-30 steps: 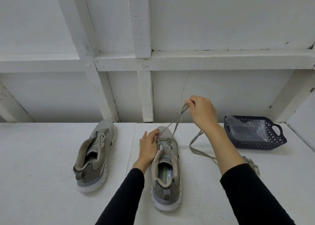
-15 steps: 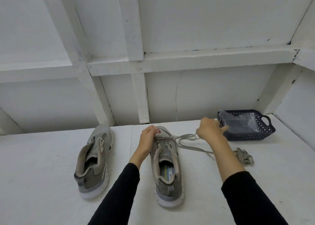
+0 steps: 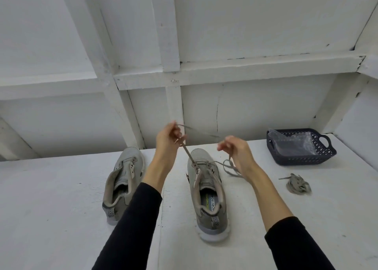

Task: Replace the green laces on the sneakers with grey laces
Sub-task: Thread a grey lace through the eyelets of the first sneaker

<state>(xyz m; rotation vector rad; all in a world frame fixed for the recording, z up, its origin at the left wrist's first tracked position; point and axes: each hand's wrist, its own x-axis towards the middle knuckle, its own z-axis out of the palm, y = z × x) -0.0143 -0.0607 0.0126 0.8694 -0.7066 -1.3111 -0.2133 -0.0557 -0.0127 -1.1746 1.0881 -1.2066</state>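
Grey lace (image 3: 189, 154) rises from the right sneaker (image 3: 206, 190) — left hand (image 3: 167, 141) and right hand (image 3: 235, 149) both pinch it.

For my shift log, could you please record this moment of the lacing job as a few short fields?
left hand: raised, pinching one end of the lace
right hand: raised, pinching the other end
laced sneaker: lace through the front eyelets only
other sneaker: no lace, left of the arms
spare lace bundle: loose on the white surface
basket: dark, far right, clear plastic bag inside
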